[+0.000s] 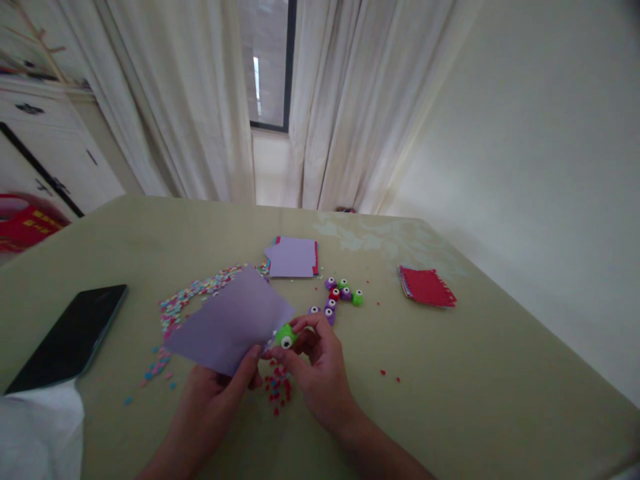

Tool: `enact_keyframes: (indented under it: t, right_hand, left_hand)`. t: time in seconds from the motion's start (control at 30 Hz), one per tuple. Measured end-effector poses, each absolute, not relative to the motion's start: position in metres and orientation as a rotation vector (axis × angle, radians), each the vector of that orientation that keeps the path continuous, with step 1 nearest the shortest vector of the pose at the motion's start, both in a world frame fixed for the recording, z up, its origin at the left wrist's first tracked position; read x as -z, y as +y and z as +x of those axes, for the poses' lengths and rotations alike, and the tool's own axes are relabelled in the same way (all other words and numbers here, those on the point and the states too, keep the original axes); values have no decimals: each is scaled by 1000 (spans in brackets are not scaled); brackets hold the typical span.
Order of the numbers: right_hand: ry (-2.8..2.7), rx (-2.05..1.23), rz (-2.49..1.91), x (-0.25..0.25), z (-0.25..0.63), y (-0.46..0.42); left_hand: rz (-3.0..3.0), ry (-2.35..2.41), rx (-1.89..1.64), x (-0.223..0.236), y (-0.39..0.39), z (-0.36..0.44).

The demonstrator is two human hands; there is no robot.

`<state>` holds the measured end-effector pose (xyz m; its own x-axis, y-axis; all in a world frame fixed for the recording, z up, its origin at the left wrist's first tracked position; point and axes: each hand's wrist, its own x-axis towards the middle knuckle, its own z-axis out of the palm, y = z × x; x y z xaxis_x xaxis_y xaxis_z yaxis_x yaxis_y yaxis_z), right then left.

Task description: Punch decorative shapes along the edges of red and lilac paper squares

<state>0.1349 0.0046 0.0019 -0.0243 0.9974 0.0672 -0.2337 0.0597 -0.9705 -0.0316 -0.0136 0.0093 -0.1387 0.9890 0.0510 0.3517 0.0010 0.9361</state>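
A light purple sheet of paper (233, 320) is tilted above the table, pinched near its lower edge by my left hand (223, 397). My right hand (320, 373) is closed around a small green paper punch (286, 337) with a white, star-marked button. The punch is at the sheet's right corner, its slot hidden from me. Small white cutouts (273, 339) show between punch and paper. Below my fingers lies a scatter of tiny red cutouts (277, 387). Several purple, green and red punches (345, 293) stand grouped just beyond my right hand.
Pastel confetti (193, 293) curves behind the sheet. A stack of notched paper (293, 258) lies at the back, a red-topped stack (427, 287) at right. A phone (70, 333) and white cloth or plastic (43, 430) are on the left. Curtains (190, 100) hang behind the table (450, 380).
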Motion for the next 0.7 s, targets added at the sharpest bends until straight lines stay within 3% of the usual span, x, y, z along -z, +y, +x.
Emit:
enact_keyframes:
  t: [0.7]
  right_hand:
    - [-883,-1512,-947,0,147,12]
  left_hand:
    - [1317,1487,-1142,-8,-17,-24]
